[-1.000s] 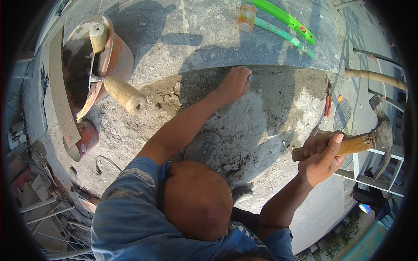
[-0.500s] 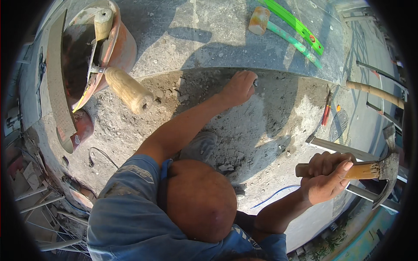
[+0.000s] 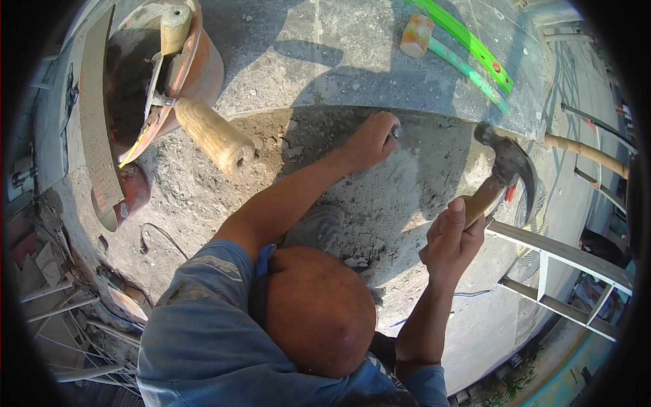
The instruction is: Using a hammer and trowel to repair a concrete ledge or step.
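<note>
1 hammer (image 3: 500,169), raised at right above the dirt (image 3: 413,176), head forward, claw swung to the right, striking face turned toward the slab side. Right hand (image 3: 453,237) is wrapped round its handle, thumb lying along the wood, probably for steering. Left hand (image 3: 375,139) is clenched round a grey metal stub (image 3: 397,131) by the slab's near edge; most of it sits inside the fist, so can't tell its shape or whether it touches ground. Arm stretched out, likely to get reach without leaning in. Hands well apart, which should give the hammer room. On the slab (image 3: 352,41), mallet (image 3: 416,36) and green level (image 3: 466,39) lie side by side, presumably parked within reach. At left, bucket (image 3: 209,71) with 2 wooden handles (image 3: 213,134) projecting up and over the rim, likely for easy grabbing. Ladder (image 3: 563,249) at far right.
</note>
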Demonstrator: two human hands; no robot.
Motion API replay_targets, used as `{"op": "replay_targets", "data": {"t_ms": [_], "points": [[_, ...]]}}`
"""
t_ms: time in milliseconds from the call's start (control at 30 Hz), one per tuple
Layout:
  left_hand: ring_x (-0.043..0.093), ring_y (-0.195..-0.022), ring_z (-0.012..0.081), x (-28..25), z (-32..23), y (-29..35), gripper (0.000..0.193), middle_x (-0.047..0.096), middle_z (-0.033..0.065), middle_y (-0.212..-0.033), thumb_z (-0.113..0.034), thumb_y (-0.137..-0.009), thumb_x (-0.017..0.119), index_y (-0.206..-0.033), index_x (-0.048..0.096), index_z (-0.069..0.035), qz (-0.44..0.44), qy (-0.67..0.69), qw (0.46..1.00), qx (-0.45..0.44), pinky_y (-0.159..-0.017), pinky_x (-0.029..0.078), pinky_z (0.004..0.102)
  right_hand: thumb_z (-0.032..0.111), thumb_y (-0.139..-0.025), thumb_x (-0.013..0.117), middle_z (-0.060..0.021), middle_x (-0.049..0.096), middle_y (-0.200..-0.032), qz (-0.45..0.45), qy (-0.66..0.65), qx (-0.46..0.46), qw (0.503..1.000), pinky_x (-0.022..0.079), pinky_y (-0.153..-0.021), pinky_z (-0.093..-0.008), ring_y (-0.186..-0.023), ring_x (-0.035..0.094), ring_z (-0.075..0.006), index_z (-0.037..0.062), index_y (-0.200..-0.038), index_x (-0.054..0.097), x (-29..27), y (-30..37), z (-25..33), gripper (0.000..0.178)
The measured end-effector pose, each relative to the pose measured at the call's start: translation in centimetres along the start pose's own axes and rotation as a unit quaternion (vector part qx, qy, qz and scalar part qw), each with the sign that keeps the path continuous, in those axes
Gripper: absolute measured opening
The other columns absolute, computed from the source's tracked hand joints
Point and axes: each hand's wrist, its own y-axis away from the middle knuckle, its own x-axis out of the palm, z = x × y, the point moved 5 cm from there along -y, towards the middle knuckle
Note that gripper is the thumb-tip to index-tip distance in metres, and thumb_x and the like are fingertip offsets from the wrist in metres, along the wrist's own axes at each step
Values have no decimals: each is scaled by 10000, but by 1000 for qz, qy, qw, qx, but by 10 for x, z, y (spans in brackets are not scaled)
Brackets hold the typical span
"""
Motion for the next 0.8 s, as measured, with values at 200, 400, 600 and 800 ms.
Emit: {"op": "replay_targets", "data": {"t_ms": [200, 400, 600, 800], "points": [[487, -871, 352, 7, 1, -11, 273, 472, 175, -926, -22, -793, 558, -1053, 475, -19, 13, -2, 1000, -21, -807, 406, 444, 438, -1000, 449, 36, 266, -585, -257, -269, -371, 851, 277, -405, -236, -451, 276, -79, 149, -878, 401, -41, 15, 68, 316], [480, -880, 362, 8, 5, -15, 275, 478, 177, -942, -36, -791, 565, -1053, 482, -22, 11, -5, 1000, -7, -821, 395, 456, 301, -997, 498, 18, 430, -574, 70, 154, 15, 985, 311, -421, -240, -454, 380, -56, 53, -848, 470, 18, -3, -98, 290], [487, -899, 369, 3, 4, -10, 267, 488, 183, -953, -56, -794, 560, -1048, 483, -19, 24, -5, 999, -24, -832, 397, 445, 384, -1013, 441, 40, 253, -559, -227, -124, -312, 914, 223, -353, -188, -404, 238, -49, 108, -786, 372, -49, 8, 97, 364], [492, -887, 368, 11, -3, -10, 264, 491, 181, -940, -30, -783, 562, -1034, 484, -17, 2, 3, 1000, -2, -823, 402, 441, 328, -988, 500, -35, 473, -577, 104, 246, 4, 964, 364, -495, -289, -517, 447, -125, 39, -836, 482, 27, -6, -102, 327]]}}
